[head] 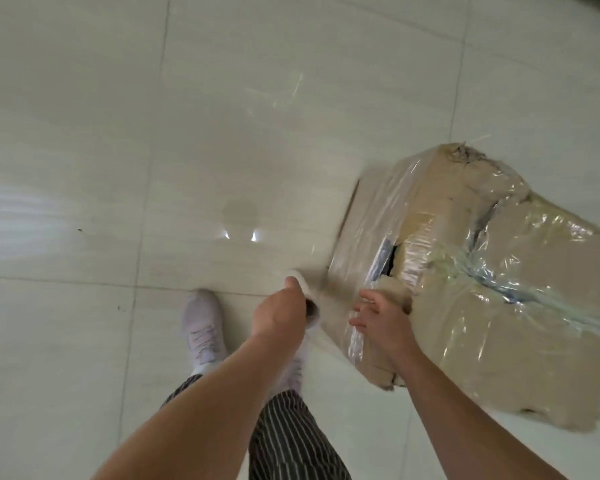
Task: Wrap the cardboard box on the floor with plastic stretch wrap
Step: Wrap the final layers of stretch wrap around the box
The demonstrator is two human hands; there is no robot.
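A pale, glossy tiled floor (118, 133) is seen from above, and on it, to the right, a battered brown cardboard box (465, 323) is set, partly covered with clear, wrinkled plastic film. Black-and-white striped trousers (291, 438) and a pale lilac laced shoe (203, 327) are seen at the lower middle. A white roll of stretch wrap (305, 289) is gripped by the left hand (278, 311) just beside the box's near corner, while the right hand (378, 315) is held at that corner with fingers straight and spread
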